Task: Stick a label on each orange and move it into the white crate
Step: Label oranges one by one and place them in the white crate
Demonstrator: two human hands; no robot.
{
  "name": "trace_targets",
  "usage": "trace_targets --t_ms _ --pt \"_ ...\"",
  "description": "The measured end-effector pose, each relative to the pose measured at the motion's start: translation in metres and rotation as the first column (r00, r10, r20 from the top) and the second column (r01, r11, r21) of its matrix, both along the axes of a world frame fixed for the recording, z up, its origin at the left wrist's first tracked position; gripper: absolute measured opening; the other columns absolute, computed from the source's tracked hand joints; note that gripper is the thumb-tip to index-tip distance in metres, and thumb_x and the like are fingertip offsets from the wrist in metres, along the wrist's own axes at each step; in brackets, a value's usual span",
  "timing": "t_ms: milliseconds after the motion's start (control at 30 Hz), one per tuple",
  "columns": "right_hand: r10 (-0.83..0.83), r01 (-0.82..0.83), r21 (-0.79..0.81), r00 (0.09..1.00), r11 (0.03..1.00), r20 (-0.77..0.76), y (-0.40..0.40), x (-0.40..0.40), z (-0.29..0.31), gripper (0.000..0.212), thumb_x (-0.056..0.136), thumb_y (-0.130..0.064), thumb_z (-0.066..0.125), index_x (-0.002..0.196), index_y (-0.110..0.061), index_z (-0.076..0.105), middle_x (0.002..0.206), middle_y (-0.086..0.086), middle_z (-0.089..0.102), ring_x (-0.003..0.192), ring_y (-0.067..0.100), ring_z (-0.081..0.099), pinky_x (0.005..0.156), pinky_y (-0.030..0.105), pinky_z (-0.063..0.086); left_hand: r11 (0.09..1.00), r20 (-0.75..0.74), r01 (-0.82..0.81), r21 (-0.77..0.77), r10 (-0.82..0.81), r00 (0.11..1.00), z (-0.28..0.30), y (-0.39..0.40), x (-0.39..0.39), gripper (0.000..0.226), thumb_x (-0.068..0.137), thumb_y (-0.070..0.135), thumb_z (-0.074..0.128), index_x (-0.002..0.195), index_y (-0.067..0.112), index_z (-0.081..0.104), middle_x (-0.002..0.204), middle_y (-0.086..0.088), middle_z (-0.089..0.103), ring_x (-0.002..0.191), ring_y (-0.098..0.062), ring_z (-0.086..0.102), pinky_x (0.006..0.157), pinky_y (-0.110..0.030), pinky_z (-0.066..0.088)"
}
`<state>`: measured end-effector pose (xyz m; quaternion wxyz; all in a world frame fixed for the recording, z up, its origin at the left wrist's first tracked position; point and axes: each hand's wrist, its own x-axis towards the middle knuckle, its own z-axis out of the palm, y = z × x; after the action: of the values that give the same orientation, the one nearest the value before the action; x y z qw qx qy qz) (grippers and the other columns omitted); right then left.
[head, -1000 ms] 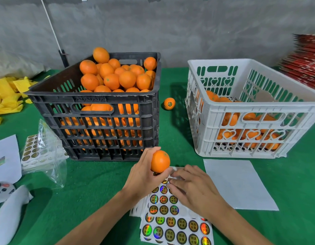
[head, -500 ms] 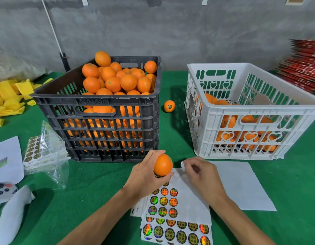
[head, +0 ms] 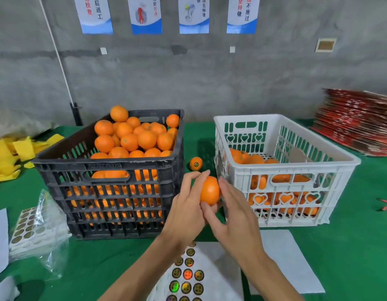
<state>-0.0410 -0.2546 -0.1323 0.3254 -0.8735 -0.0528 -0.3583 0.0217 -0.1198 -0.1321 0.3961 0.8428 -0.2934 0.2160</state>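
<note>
- Left hand (head: pixel 188 209) grip: curled round one orange (head: pixel 209 190), held up between black crate (head: pixel 114 168) and white crate (head: pixel 296 168).
- Right hand (head: pixel 236 216) grip: fingers touching that orange (sticker hidden).
- Near, on green desk (head: pixel 351 246): sticker sheet (head: pixel 188 276).

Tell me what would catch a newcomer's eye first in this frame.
The black crate at left, heaped with oranges, draws the eye first. At centre the left hand holds an orange while the right hand touches it. The white crate at right holds far fewer.
</note>
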Motion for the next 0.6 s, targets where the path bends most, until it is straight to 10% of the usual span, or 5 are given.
trace_targets --t_ms 233,367,600 --pt "-0.33 0.328 0.039 0.935 0.944 0.132 -0.055 0.042 0.087 0.065 0.094 -0.051 0.065 0.146 -0.015 0.047 0.134 0.004 0.061 0.122 0.02 0.055 0.098 0.026 0.04 0.986 0.149 0.148 -0.08 -0.135 0.98 0.092 -0.077 0.035 0.075 0.092 -0.001 0.062 0.153 0.033 0.035 0.153 0.019 0.031 0.126 -0.008 0.051 0.104 -0.031 0.051" --pt "-0.41 0.421 -0.086 0.904 0.903 0.12 -0.075 0.053 0.107 0.055 0.1 -0.037 0.061 0.15 -0.017 0.049 0.165 0.008 0.033 0.152 0.026 0.031 0.123 0.041 0.027 0.972 0.101 0.196 0.13 -0.21 0.973 0.126 -0.096 0.049 0.067 0.095 0.001 0.057 0.155 0.023 0.037 0.156 0.011 0.034 0.131 -0.02 0.053 0.108 -0.038 0.049" --pt "-0.012 0.013 -0.006 0.987 1.0 0.16 -0.025 0.07 0.123 0.045 0.099 -0.04 0.066 0.14 -0.023 0.063 0.152 -0.005 0.053 0.142 0.01 0.044 0.119 0.027 0.033 0.888 0.202 -0.257 0.382 0.191 0.961 0.161 -0.019 0.092 0.041 0.096 0.016 0.055 0.137 0.019 0.059 0.136 -0.005 0.059 0.125 -0.028 0.056 0.094 -0.045 0.053"
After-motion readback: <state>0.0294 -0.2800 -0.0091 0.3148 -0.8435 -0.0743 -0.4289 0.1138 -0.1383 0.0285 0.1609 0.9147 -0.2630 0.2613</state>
